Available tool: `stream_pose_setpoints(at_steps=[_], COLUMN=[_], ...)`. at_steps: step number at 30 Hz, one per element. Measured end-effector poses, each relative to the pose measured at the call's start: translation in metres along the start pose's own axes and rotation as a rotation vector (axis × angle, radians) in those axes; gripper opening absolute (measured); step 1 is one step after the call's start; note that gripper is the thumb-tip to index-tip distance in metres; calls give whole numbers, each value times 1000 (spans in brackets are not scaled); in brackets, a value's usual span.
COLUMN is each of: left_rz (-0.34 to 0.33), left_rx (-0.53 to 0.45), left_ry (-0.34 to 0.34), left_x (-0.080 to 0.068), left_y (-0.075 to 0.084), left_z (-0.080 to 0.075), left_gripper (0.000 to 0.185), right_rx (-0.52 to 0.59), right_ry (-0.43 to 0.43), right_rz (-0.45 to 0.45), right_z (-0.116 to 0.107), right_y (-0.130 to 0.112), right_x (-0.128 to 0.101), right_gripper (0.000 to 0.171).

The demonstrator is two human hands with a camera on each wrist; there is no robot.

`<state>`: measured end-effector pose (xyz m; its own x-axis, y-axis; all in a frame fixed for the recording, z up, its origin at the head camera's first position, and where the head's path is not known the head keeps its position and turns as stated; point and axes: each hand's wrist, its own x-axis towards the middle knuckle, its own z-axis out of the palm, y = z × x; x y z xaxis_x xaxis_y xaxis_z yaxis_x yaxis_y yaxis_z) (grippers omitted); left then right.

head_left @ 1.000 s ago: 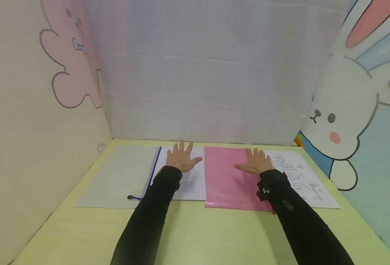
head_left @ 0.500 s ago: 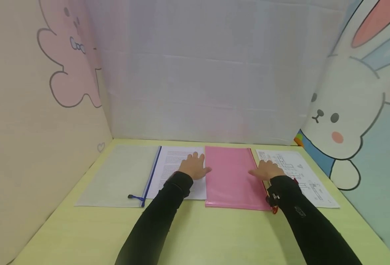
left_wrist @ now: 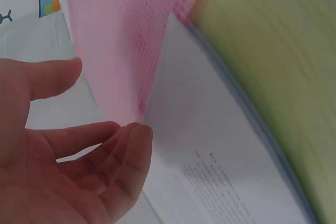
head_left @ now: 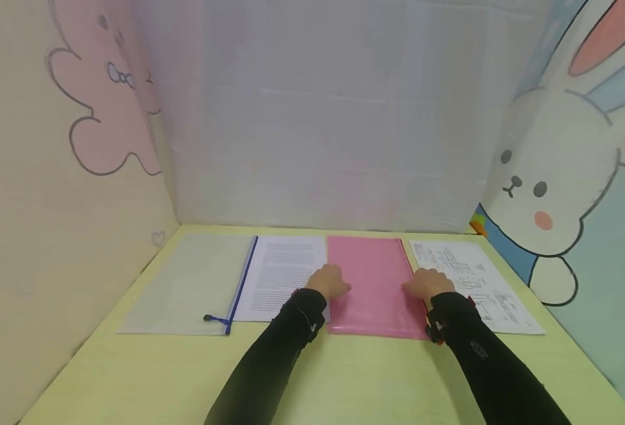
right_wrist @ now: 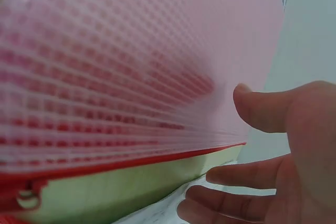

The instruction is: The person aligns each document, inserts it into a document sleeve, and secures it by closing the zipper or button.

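A pink zip folder [head_left: 370, 277] lies flat on the table between my hands. My left hand [head_left: 329, 282] is at its left edge. In the left wrist view, the bent fingers [left_wrist: 126, 145] touch or nearly touch that edge over the printed paper [left_wrist: 194, 124], and the thumb stands apart from them. My right hand [head_left: 429, 284] is at the folder's right side. The right wrist view has the thumb [right_wrist: 262, 109] over the mesh-patterned pink folder [right_wrist: 131, 51], with the fingers beyond its red zipper [right_wrist: 131, 162]; a gap separates thumb and fingers.
Left of the printed paper [head_left: 285, 265] lies a clear folder [head_left: 185, 283] with a blue zipper [head_left: 241, 289]. A sheet of technical drawings [head_left: 477, 289] is on the right. A white sheet-covered wall [head_left: 312, 118] closes off the table's back [head_left: 301, 378].
Both hands have drawn back toward me and to the right, down to the pink folder's two sides. Their spread fingers have bent downward. The folder and papers stay in place.
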<state>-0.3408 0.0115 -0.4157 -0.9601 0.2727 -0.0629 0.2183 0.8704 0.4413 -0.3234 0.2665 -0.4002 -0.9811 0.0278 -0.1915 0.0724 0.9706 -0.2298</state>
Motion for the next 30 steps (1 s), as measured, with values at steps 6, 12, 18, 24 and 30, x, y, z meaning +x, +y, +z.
stream_pose_setpoints(at_steps=[6, 12, 18, 24, 30], left_rz=[-80, -117, -123, -144, -154], left_rx=[45, 81, 6, -25, 83], left_ry=[97, 117, 91, 29, 93], left_x=[-2, -8, -7, -22, -26], left_y=[5, 8, 10, 26, 30], left_z=[14, 12, 11, -4, -1], left_gripper=[20, 20, 18, 22, 24], right_rx=[-3, 39, 73, 87, 87], right_ry=[27, 1, -10, -12, -22], right_rz=[-1, -5, 17, 35, 34], right_z=[8, 10, 8, 9, 10], right_y=[7, 1, -3, -3, -3], right_x=[1, 0, 2, 2, 0], right_gripper=[46, 41, 35, 35, 38])
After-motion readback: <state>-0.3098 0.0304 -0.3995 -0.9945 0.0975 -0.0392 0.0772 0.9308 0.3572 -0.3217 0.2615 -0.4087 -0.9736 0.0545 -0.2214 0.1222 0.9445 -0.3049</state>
